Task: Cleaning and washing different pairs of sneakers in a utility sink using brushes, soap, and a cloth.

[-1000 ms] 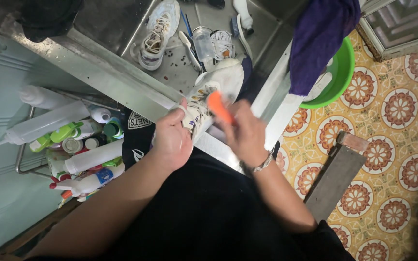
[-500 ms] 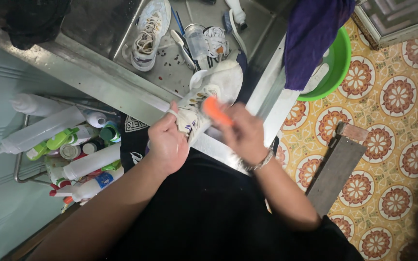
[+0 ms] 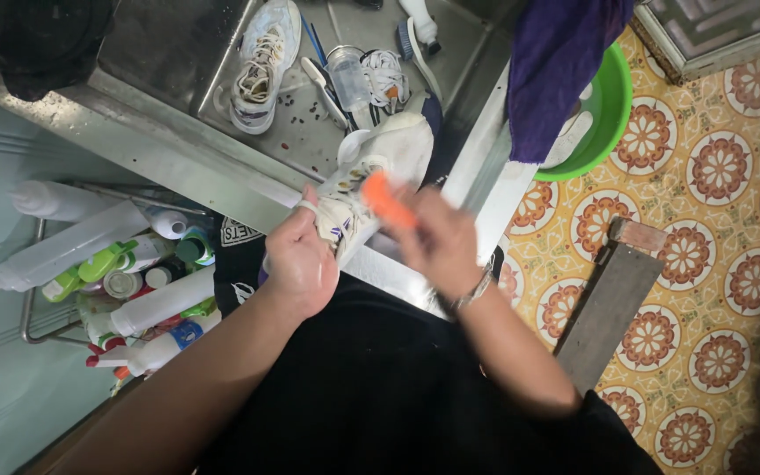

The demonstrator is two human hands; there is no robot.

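My left hand (image 3: 301,259) grips the heel end of a dirty white sneaker (image 3: 378,167), held tilted over the front rim of a steel sink (image 3: 186,145). My right hand (image 3: 440,242) is closed on an orange-handled brush (image 3: 386,200) that rests against the sneaker's side; the hand is blurred by motion. The brush's bristles are hidden. A second white sneaker (image 3: 261,66) lies in the sink basin to the far left of the held one.
In the basin lie a clear jar (image 3: 347,75), loose laces and other brushes. A wire rack of several cleaning bottles (image 3: 116,264) stands at left. A purple cloth (image 3: 560,62) hangs over a green basin (image 3: 609,119). A wooden stool (image 3: 613,308) stands on patterned tiles at right.
The brush and my right hand have shifted slightly left along the sneaker. The whole view has drifted a little, and my left hand keeps its grip.
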